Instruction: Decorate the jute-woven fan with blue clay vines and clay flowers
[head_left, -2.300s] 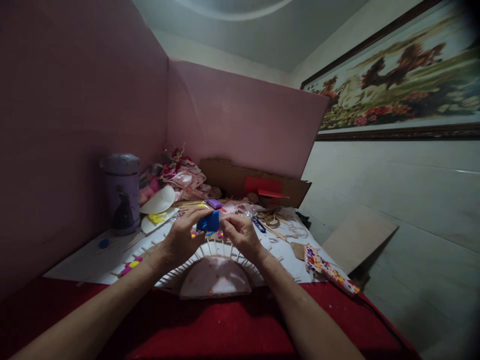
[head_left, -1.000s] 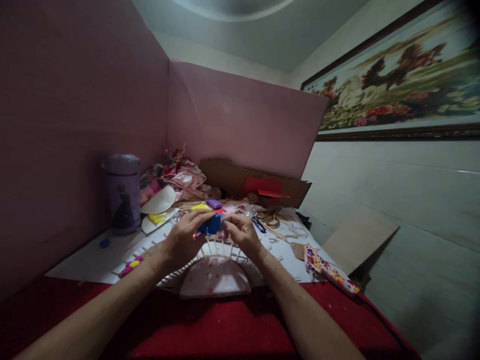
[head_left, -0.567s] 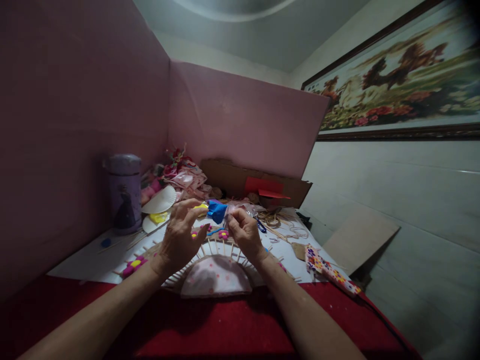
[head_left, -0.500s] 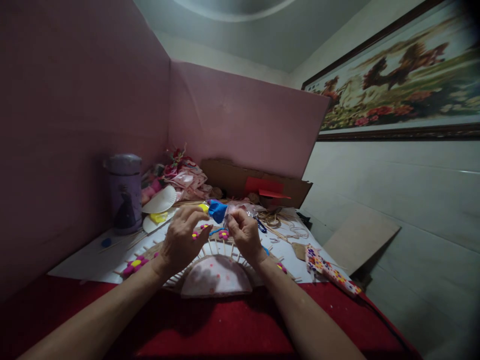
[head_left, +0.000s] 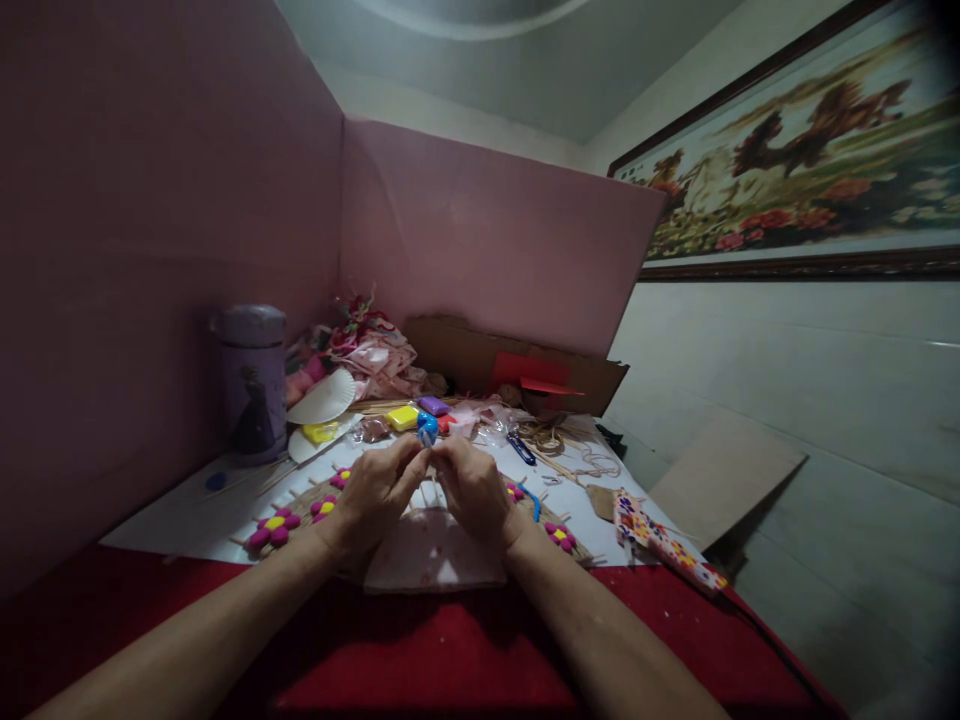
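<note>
My left hand (head_left: pixel 373 495) and my right hand (head_left: pixel 471 492) meet fingertip to fingertip above a paper-plate fan (head_left: pixel 431 555) ringed with wooden sticks. Both hands pinch what looks like a small bit of blue clay, mostly hidden between the fingers. A larger blue clay lump (head_left: pixel 427 427) lies just beyond the fingertips on the white sheet (head_left: pixel 172 515). Pink clay flowers with yellow centres (head_left: pixel 275 526) sit along the fan's rim on the left, and more pink flowers (head_left: pixel 559 534) on the right. Yellow clay (head_left: pixel 402 417) and purple clay (head_left: pixel 433 405) blocks lie behind.
A purple flask (head_left: pixel 251 380) stands at the left by the pink partition. White paper plates (head_left: pixel 322 398), a heap of pink cloth flowers (head_left: pixel 371 355), a cardboard box (head_left: pixel 517 365), blue scissors (head_left: pixel 519 448) and a flowered strip (head_left: pixel 664 545) surround the work. Red cloth (head_left: pixel 420 650) covers the near table.
The blue clay lump has left my hands and lies on the sheet. Both hands dropped lower and closer together over the fan. The view shifted slightly, showing more flowers.
</note>
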